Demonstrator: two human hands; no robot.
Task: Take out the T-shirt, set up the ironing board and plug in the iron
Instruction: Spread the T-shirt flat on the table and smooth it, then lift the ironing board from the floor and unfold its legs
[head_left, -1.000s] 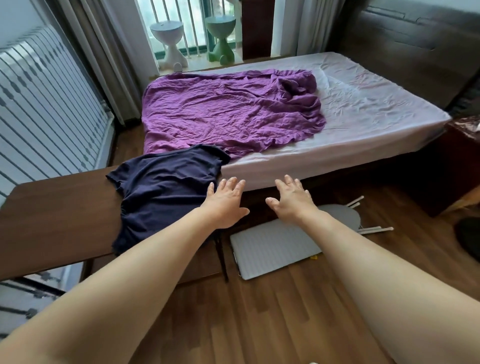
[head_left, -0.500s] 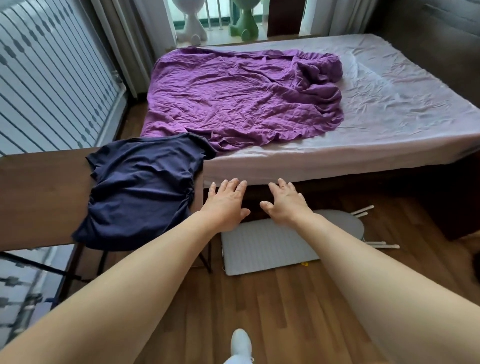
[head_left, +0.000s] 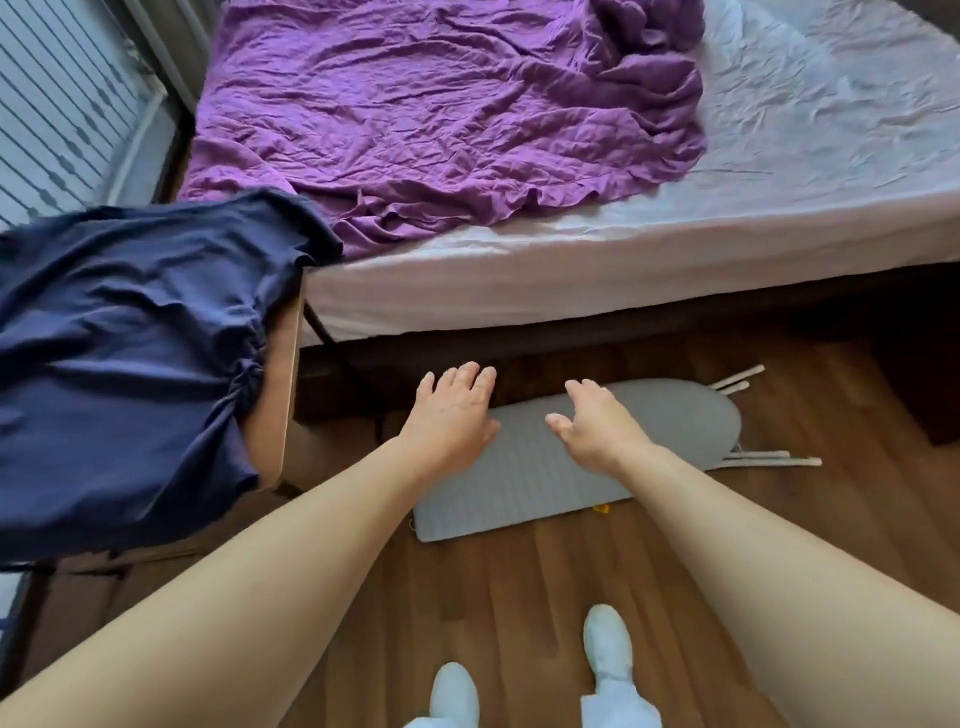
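A grey ironing board (head_left: 675, 421) lies folded flat on the wooden floor beside the bed, its white legs sticking out at the rounded right end. Above the board's left half hovers my left hand (head_left: 452, 415), fingers spread and holding nothing. My right hand (head_left: 592, 423) is stretched out over the board's middle, also open and empty. A dark navy T-shirt (head_left: 130, 364) is draped over the brown table (head_left: 275, 410) at the left, hanging off its edges. No iron is in view.
A bed (head_left: 571, 280) with a pale sheet and a crumpled purple blanket (head_left: 441, 109) fills the top. A striped panel (head_left: 57, 104) stands at the far left. My two feet in white shoes (head_left: 608, 644) stand on the wooden floor (head_left: 519, 597) at the bottom.
The view has tilted down and moved closer to the floor. Both hands have lowered from the bed's edge to just over the ironing board, and my feet have come into view.
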